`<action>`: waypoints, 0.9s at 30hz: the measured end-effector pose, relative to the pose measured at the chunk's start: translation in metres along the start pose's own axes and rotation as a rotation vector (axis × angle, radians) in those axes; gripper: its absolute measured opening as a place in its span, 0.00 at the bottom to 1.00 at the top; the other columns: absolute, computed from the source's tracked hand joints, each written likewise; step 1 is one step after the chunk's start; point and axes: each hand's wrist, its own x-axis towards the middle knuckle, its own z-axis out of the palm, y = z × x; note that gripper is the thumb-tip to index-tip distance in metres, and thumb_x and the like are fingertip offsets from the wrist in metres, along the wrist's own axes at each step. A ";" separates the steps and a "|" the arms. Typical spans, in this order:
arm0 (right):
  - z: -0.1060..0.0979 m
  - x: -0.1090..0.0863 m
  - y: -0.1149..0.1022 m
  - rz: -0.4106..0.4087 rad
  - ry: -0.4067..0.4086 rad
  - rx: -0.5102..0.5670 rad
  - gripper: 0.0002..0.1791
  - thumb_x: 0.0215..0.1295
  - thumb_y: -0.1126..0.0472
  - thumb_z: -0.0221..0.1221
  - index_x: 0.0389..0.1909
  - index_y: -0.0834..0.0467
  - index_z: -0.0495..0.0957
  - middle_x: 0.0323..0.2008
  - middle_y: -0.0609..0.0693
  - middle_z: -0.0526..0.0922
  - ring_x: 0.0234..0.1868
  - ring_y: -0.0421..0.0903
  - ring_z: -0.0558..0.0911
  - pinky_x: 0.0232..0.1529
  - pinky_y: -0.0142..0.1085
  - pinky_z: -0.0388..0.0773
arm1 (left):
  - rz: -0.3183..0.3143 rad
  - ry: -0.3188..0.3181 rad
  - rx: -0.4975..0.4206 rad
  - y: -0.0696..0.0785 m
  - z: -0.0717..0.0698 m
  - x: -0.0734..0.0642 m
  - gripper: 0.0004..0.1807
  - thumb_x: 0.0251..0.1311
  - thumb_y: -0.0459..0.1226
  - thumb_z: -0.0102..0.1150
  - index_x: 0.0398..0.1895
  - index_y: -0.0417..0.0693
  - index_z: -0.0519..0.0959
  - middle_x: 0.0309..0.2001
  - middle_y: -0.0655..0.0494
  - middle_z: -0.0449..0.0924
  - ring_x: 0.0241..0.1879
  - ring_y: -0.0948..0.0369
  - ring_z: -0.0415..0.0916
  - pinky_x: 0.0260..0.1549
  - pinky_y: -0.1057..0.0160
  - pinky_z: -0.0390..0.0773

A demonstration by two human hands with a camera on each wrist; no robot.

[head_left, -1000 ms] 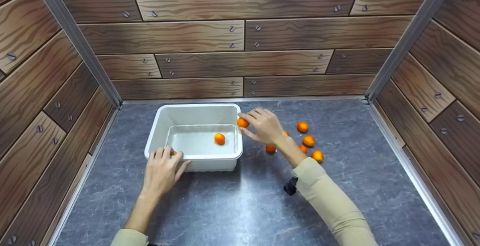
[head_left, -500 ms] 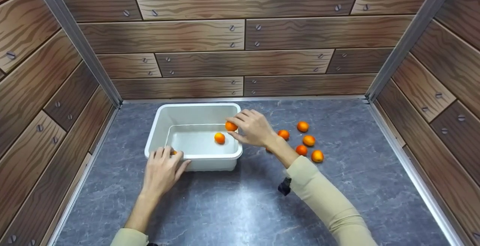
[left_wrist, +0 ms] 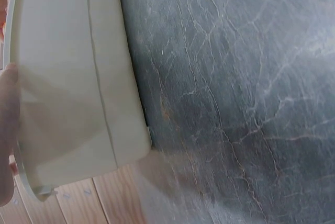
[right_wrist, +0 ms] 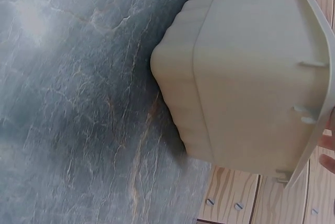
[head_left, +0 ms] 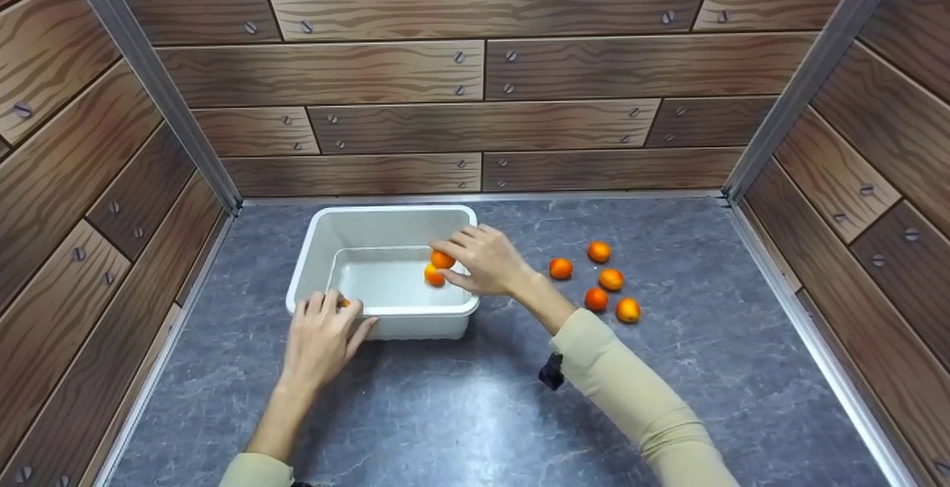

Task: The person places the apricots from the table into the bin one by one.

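A white plastic tub [head_left: 393, 208] stands on the table, left of the middle. My left hand [head_left: 319, 335] grips its near-left rim, fingers over the edge and thumb outside; the left wrist view shows the tub's outer wall [left_wrist: 57, 77] close by. Over the right part of the tub, my right hand [head_left: 486, 263] pinches a tangerine [head_left: 442, 258] between fingers and thumb. Just below it in the head view, another tangerine [head_left: 433, 275] lies on the tub floor. A bit of orange fruit [head_left: 344, 302] peeks out by the left fingers, mostly hidden.
Several loose tangerines [head_left: 611, 279] lie on the grey marbled table [head_left: 475, 413] to the right of the tub. Wood-patterned walls [head_left: 401, 71] close in the back and both sides. A small black device [head_left: 551, 372] hangs at the right sleeve.
My right hand has moved left with the tangerine, from the tub's right rim to over its inside. My left hand and the tub have stayed put.
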 end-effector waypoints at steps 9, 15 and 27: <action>0.002 0.008 -0.007 0.049 -0.146 0.077 0.24 0.71 0.41 0.64 0.60 0.50 0.83 0.47 0.49 0.89 0.49 0.50 0.86 0.51 0.42 0.84 | 0.007 0.007 0.014 0.000 0.000 -0.001 0.20 0.68 0.58 0.59 0.37 0.51 0.79 0.35 0.46 0.76 0.36 0.47 0.72 0.38 0.48 0.71; 0.002 0.010 -0.010 0.059 -0.217 0.092 0.25 0.71 0.40 0.64 0.61 0.51 0.83 0.48 0.49 0.89 0.50 0.51 0.86 0.52 0.44 0.83 | 0.005 0.010 0.009 0.000 0.000 -0.001 0.20 0.67 0.58 0.60 0.37 0.51 0.79 0.34 0.45 0.76 0.35 0.47 0.72 0.38 0.48 0.71; -0.002 0.010 -0.009 0.057 -0.239 0.061 0.25 0.73 0.39 0.61 0.62 0.49 0.82 0.50 0.49 0.89 0.52 0.51 0.87 0.53 0.44 0.83 | 0.000 -0.006 0.000 0.000 0.000 0.000 0.20 0.67 0.57 0.62 0.38 0.51 0.79 0.35 0.45 0.77 0.37 0.47 0.72 0.40 0.47 0.72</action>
